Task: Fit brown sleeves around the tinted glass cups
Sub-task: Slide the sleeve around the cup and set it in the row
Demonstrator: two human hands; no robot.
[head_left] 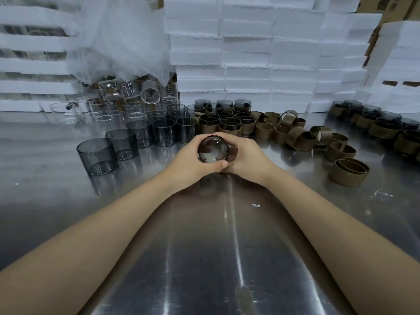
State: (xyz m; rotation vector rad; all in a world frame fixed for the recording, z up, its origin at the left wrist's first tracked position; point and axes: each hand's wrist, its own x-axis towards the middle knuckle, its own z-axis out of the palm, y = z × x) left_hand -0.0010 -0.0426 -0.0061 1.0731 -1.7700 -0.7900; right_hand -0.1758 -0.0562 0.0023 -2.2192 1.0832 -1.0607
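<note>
Head view: left hand point(189, 159) and right hand point(246, 156) together, fingers curled around dark tinted glass cup point(213, 149) held above brushed steel table point(204, 246). Loose brown sleeves point(300, 138) right; white foam boxes point(250, 53) stacked behind.

Steel table point(68, 201): tinted cups point(95, 155), brown sleeves point(348, 172), clear glasses point(66, 111).
</note>
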